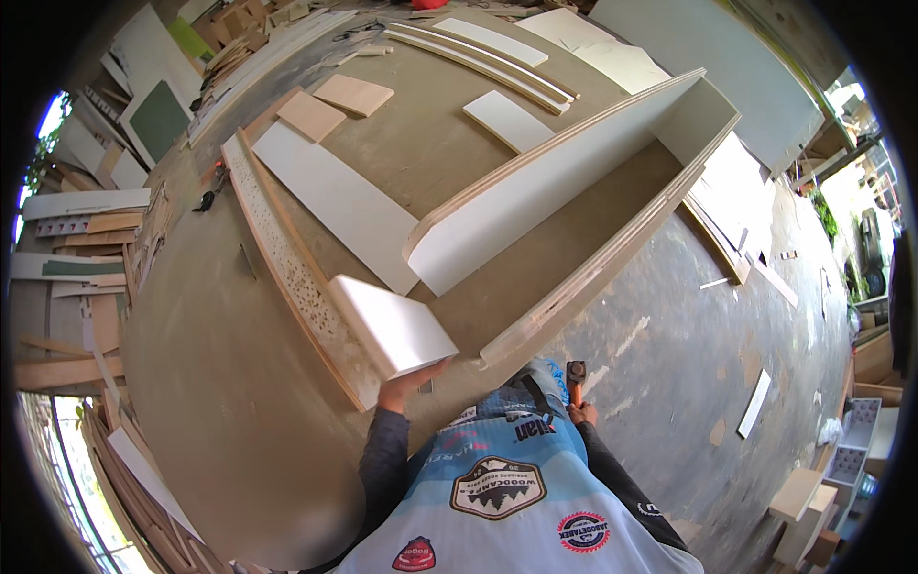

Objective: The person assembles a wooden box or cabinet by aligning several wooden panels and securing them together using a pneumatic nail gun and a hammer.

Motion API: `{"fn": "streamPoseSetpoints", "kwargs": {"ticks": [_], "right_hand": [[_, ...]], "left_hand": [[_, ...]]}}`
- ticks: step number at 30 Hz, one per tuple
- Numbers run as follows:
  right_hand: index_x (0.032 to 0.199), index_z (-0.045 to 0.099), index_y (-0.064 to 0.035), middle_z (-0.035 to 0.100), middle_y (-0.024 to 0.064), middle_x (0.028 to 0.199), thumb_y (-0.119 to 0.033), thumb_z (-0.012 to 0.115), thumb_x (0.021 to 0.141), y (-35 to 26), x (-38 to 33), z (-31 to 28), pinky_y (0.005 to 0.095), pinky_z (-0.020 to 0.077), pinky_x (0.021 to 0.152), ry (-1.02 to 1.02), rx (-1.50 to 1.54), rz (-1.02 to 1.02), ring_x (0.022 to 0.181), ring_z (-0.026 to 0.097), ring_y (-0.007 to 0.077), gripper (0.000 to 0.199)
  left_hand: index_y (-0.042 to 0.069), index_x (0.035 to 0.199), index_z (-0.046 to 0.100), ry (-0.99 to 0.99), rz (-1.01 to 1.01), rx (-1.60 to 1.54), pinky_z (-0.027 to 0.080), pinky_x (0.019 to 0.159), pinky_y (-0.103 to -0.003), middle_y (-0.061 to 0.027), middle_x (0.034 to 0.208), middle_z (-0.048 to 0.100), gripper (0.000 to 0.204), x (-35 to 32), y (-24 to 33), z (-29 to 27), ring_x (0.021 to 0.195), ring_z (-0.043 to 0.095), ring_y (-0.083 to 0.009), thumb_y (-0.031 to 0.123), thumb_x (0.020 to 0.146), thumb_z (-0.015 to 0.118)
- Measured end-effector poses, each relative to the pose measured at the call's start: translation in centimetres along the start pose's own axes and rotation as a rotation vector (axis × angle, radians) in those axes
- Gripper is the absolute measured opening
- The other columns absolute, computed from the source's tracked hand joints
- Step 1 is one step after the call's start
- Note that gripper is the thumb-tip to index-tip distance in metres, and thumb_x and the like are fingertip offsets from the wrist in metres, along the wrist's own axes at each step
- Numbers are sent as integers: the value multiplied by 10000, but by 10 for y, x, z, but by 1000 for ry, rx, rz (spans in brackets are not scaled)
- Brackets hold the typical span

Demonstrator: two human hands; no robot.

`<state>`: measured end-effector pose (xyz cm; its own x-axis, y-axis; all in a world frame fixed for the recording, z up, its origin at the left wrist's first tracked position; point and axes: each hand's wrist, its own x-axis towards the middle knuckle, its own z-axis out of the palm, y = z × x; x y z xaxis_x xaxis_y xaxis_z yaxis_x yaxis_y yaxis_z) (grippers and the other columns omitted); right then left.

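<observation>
My left hand (411,385) grips the near lower edge of a short white board (394,323), which stands tilted next to a long speckled plank (292,263). Low beside my body, my right hand (582,413) is closed around the orange handle of a hammer (576,371) with a dark head. Ahead and to the right lies a large three-sided plywood frame (535,210), white inside, its sides standing on edge. The near end of this frame is without a panel, close to the short white board.
A long white panel (335,191) and two bare wood pieces (354,95) lie between plank and frame. Beyond are a small white board (507,121) and long strips (478,62). Wood scraps are stacked at left (91,239); a white offcut (754,404) lies right.
</observation>
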<state>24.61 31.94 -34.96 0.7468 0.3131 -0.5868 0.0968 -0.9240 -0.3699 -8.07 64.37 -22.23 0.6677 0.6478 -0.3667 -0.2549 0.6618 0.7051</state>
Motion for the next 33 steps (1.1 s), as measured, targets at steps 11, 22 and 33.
{"fn": "streamPoseSetpoints", "kwargs": {"ticks": [11,22,33], "right_hand": [[953,731,18,726,243,924,-412,768,742,56,29,45,454,547,824,-72,-177,-80,923,711,376,480],[954,732,16,725,247,929,-416,763,744,60,26,56,455,546,827,-96,-164,-84,929,708,381,481],[955,733,13,724,251,934,-420,758,747,63,34,53,456,546,831,-74,-168,-80,935,706,386,482]], "left_hand": [[110,1612,-36,217,502,997,477,1096,-512,-162,1669,97,1511,16,49,114,1493,289,-332,187,485,968],[110,1619,34,310,624,873,526,1049,-484,-174,1559,346,1464,20,38,117,1433,385,-294,53,467,936],[90,1615,49,322,688,888,538,1029,-496,-186,1589,307,1440,28,31,127,1454,355,-315,68,490,948]]}}
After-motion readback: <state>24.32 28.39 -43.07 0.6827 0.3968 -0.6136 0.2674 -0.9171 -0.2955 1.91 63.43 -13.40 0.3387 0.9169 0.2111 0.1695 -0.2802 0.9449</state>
